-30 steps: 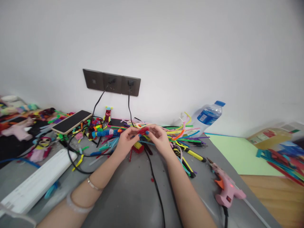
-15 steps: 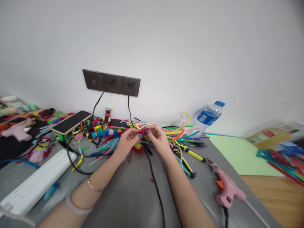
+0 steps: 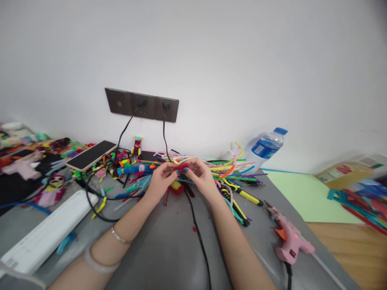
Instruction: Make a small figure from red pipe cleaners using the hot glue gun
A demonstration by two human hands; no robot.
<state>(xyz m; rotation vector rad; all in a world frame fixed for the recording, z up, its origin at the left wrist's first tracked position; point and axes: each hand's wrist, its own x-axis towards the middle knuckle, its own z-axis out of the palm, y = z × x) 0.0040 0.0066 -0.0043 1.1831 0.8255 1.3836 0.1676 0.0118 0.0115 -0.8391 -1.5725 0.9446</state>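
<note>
Between my two hands is a small red fuzzy piece (image 3: pixel 182 167), which looks like bent pipe cleaner. My left hand (image 3: pixel 163 177) pinches its left side with thumb and fingers. At its right side, my right hand (image 3: pixel 200 176) grips it the same way. Just below my fingers a red and yellow piece (image 3: pixel 176 187) lies on the grey table (image 3: pixel 157 245), partly covered by my left hand. Behind and around both hands spreads a pile of colourful pipe cleaners (image 3: pixel 229 171).
A pink glue gun (image 3: pixel 292 241) lies at the right, a yellow-black cutter (image 3: pixel 249 197) nearer my right hand. A tilted water bottle (image 3: pixel 267 145) leans by the wall. On the left are a phone (image 3: pixel 92 155), a white power strip (image 3: pixel 48 229) and black cables (image 3: pixel 198 233).
The red piece has turned slightly between my fingers. Both hands stay in nearly the same place.
</note>
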